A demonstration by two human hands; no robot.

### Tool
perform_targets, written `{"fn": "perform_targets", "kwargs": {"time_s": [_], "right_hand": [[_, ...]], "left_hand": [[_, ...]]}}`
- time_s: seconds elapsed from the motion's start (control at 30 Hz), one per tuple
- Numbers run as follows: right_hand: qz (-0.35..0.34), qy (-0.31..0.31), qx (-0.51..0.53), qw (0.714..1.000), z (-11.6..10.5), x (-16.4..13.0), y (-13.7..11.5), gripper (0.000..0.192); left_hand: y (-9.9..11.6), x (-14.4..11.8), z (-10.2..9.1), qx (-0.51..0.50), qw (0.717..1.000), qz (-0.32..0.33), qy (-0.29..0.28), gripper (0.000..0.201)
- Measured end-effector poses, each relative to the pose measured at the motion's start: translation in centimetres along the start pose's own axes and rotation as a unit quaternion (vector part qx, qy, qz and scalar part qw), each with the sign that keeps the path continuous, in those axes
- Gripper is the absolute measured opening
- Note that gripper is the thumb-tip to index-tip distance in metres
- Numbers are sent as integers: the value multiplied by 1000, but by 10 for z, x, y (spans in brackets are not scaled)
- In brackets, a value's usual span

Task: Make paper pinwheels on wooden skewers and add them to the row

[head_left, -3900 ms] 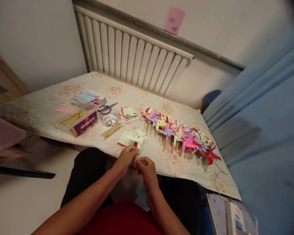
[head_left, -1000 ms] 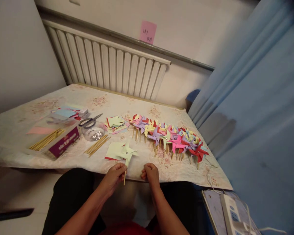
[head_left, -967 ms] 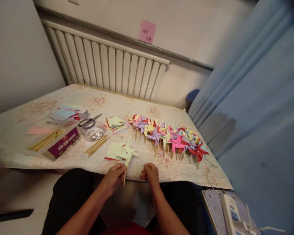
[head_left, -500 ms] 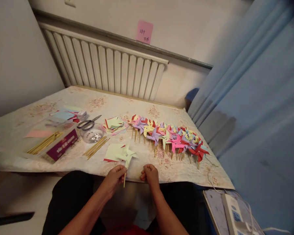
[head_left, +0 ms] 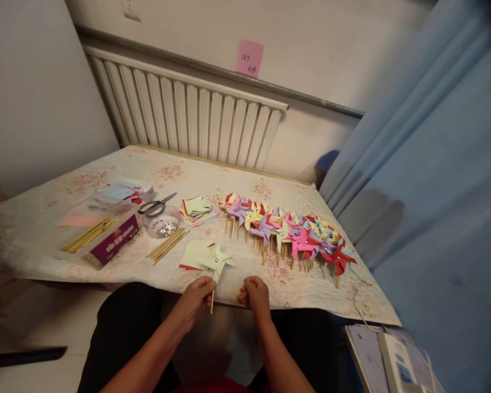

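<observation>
Counter (head_left: 45,245), near edge, left to right: box of bamboo sticks (head_left: 106,240), scissors (head_left: 157,206), loose paper squares (head_left: 197,207). Left hand (head_left: 196,297) pinches the stick of a pale green pinwheel (head_left: 216,263), its silver-pinned head over the counter edge. Right hand (head_left: 254,291) clenched just beside, apart from it (contents indiscernible). Best handled low on the stick, I judge, vanes untouched. Far right: finished pinwheel row (head_left: 290,232).

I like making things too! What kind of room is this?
Probably a room at home used for crafts: a white ribbed radiator under the wall, blue curtains, and a flower-patterned table holding a row of colourful paper pinwheels.
</observation>
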State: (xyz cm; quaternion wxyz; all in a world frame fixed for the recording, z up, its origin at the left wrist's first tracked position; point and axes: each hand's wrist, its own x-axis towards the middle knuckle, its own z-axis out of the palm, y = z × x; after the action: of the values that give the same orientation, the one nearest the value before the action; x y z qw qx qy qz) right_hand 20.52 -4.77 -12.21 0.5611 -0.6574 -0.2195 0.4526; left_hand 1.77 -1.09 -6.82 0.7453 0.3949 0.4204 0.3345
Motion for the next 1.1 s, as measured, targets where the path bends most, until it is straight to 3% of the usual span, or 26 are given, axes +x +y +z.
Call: {"fn": "perform_targets", "kwargs": {"time_s": [1.1], "right_hand": [[-25, 2, -20, 999, -2, -3, 1, 25]], "left_hand": [[-5, -1, -4, -1, 1000, 5, 16, 39]]}}
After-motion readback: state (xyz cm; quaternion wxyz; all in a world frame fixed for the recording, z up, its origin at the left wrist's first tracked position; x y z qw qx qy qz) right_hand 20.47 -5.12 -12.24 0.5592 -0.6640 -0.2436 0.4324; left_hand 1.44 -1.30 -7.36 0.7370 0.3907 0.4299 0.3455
